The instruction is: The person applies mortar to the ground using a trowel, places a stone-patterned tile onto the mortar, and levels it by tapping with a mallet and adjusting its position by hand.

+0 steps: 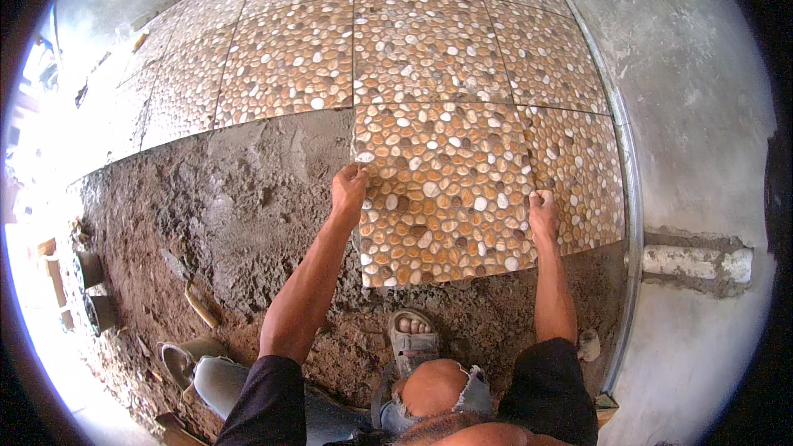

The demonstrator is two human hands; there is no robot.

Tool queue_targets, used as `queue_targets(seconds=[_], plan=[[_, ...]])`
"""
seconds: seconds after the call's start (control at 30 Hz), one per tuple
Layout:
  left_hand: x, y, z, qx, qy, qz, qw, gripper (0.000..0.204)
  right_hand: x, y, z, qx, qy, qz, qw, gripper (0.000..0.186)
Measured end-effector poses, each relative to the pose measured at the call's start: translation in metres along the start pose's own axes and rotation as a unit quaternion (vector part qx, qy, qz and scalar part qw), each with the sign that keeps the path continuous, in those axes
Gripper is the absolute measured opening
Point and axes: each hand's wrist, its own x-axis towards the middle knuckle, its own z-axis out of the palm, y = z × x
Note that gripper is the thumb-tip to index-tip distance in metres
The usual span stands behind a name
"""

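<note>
Head view: A square pebble-patterned tile [446,198] lies in the near row of the floor, between the two hands. The fingers of the left hand [350,190] are closed on its left edge. The fingers of the right hand [543,213] are curled against its right edge; the hand lies over the adjoining tile [582,169].

Far edge: runs along the row of laid tiles [429,41]; whether the edges touch cannot be determined. Right edge: adjoins the neighbouring tile, with a narrow dark line along the joint. Near edge: faces the brown soil [330,339] and a sandalled foot [413,339], which stands just short of it. Left edge: borders the grey mortar bed [281,157].

Clearance: the widest open room is to the left, across the mortar bed and the soil. A trowel [201,306] lies on the soil, well apart from the tile. To the right, the neighbouring tile fills the room up to a grey pipe [634,223] along the foot of the wall [686,74].
</note>
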Motion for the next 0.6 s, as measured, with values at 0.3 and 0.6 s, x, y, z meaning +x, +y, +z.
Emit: queue_targets(seconds=[0.3, 0.6], plan=[[-0.05, -0.024, -0.015, 0.095, -0.05, 0.069, 0.992, 0.048, 0.022, 0.019, 0.005, 0.021, 0.031, -0.059, 0.998, 0.034], [-0.141, -0.036, -0.024, 0.194, 0.011, -0.022, 0.981, 0.044, 0.004, 0.005, 0.001, 0.043, 0.039, -0.051, 0.997, 0.029]])
